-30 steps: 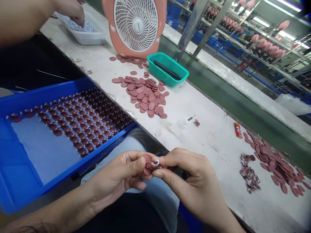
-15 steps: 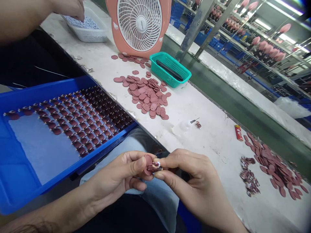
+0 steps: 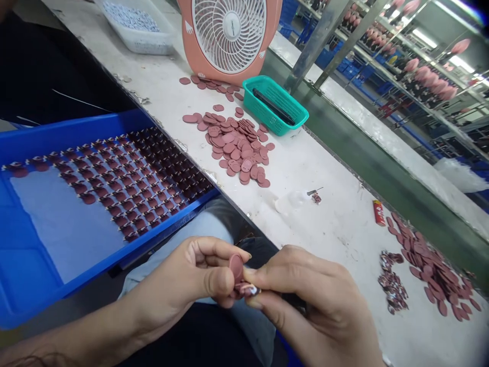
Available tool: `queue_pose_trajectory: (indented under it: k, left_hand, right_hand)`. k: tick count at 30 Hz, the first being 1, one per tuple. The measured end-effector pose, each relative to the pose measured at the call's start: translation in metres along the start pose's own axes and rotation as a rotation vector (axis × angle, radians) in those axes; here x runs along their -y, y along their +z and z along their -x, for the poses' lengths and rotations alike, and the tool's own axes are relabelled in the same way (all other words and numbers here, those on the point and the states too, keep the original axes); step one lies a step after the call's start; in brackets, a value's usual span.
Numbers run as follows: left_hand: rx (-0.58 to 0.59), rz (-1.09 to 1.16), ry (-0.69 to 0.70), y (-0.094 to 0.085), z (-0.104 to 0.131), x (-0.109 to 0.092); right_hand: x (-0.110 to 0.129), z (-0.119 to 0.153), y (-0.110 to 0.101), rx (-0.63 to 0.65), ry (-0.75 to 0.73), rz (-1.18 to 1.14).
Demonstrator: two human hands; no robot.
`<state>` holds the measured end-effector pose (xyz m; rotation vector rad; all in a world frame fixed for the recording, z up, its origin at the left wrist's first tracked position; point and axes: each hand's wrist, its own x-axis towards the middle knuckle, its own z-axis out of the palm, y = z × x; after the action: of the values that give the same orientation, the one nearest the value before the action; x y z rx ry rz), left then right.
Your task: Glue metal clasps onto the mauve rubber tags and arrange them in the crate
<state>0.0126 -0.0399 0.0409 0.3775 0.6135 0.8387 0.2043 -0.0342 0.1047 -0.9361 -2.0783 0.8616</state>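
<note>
Above my lap, my left hand pinches a reddish-brown oval disc between thumb and fingers. My right hand grips a small painted piece, dark red with white and tan, between thumb and forefinger. This piece lies against the lower part of the disc; whether the two are joined I cannot tell. To the left, a blue tray holds rows of similar discs with small painted pieces on them. A pile of loose discs lies on the table beyond my hands.
A translucent bottle with a needle tip lies on the table. Rightward are painted pieces, more discs and a small red tube. Behind stand a green basket, a pink fan and a white basket.
The disc has turned in my fingers, so the painted piece now sits at its lower end. Another person's hand has left the white basket. The whole view has shifted slightly.
</note>
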Motion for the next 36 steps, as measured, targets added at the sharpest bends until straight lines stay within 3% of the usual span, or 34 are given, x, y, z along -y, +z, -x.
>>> queue_pose_trajectory:
  k: [14, 22, 36]
  left_hand:
    - [0.033, 0.052, -0.026, 0.001, -0.005, -0.006]
    - [0.008, 0.027, -0.008, -0.004, -0.007, -0.001]
    - [0.037, 0.026, -0.097, -0.015, -0.003, -0.003]
  right_hand:
    - [0.001, -0.001, 0.0, 0.022, 0.058, 0.029]
    - [-0.003, -0.009, 0.002, 0.0, 0.08, -0.016]
    - [0.002, -0.007, -0.001, -0.001, 0.137, 0.052]
